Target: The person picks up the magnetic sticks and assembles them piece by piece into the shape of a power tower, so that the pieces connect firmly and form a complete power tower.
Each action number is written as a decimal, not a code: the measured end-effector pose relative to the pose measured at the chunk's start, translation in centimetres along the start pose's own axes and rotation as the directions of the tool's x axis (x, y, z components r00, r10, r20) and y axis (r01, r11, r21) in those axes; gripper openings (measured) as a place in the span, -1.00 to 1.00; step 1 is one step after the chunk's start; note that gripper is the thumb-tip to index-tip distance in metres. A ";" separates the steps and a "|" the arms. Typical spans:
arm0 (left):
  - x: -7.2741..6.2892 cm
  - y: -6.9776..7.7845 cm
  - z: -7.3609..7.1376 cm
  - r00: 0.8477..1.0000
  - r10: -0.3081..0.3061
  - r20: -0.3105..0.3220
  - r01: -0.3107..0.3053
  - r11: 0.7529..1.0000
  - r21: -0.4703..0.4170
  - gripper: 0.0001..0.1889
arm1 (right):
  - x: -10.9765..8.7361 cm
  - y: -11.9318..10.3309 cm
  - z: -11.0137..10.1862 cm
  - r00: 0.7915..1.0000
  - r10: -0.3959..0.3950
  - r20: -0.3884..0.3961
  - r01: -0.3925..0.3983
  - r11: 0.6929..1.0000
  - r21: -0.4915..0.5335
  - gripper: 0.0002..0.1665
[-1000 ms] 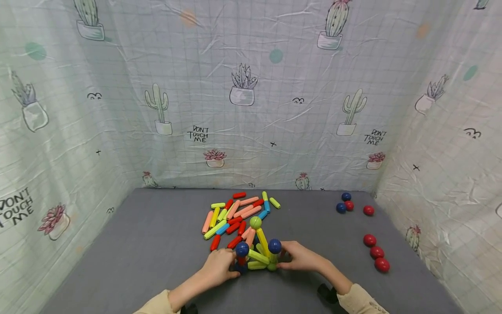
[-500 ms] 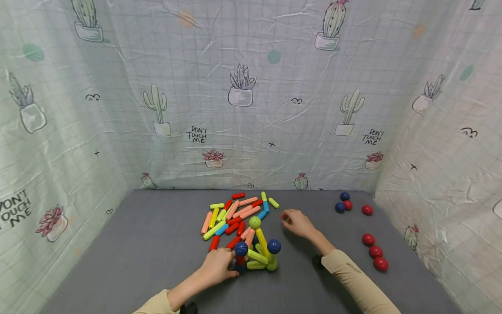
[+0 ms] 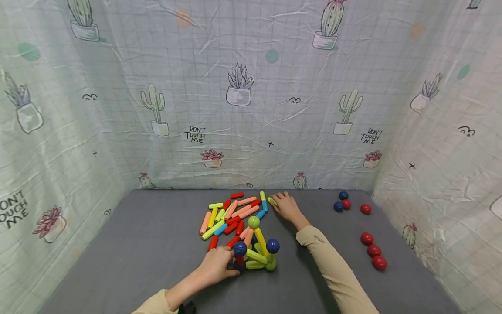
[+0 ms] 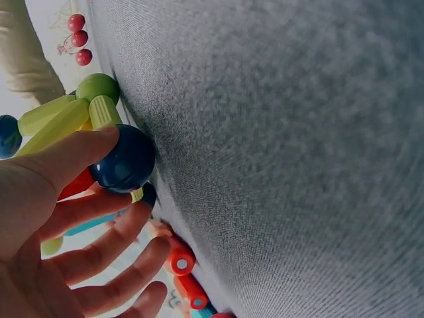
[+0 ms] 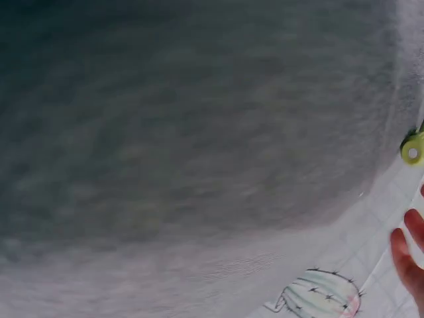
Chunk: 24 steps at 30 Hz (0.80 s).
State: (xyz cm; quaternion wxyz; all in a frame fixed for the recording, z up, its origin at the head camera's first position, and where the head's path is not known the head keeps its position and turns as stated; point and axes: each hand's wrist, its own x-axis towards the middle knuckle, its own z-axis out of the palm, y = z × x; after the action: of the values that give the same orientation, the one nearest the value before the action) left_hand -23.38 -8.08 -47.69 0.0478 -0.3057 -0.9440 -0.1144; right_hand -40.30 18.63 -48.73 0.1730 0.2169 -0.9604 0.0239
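Left hand [image 4: 66, 215] pinches dark blue ball [image 4: 127, 159]; yellow-green rod [image 4: 103, 111] runs to green ball [image 4: 97, 87]. Three red balls [image 4: 79, 38] behind, grey cloth [image 4: 285, 146] alongside.

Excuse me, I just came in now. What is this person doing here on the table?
A person is working with rods and balls, some joined into a standing structure. The left hand holds a low blue ball of it. The right hand is at a short yellow-green rod farther back; whether it grips it is unclear. Loose rods lie behind the structure, and loose red and blue balls to the right.
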 end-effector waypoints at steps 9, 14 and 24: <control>0.0 -0.4 -0.1 0.998 0.047 -0.030 -0.045 0.997 0.057 -0.64 | 0.1 -0.2 0.3 0.985 -0.029 0.173 0.033 0.999 -0.020 -0.82; -0.1 -0.6 0.0 0.996 0.072 -0.049 -0.066 0.992 0.104 -0.61 | -0.9 -0.2 -1.0 0.978 -0.069 0.197 0.050 0.994 0.099 -0.87; -0.4 -1.3 -1.2 0.986 0.088 -0.139 -0.074 0.992 0.106 -0.53 | -3.4 -1.9 -5.7 0.982 -0.129 0.134 0.078 0.940 0.332 -0.69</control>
State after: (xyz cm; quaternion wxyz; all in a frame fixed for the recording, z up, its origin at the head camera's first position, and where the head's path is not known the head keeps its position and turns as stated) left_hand -23.79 -9.58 -46.83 0.1352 -0.3322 -0.9295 -0.0864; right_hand -34.82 18.99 -44.60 0.0612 0.2940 -0.9411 0.1557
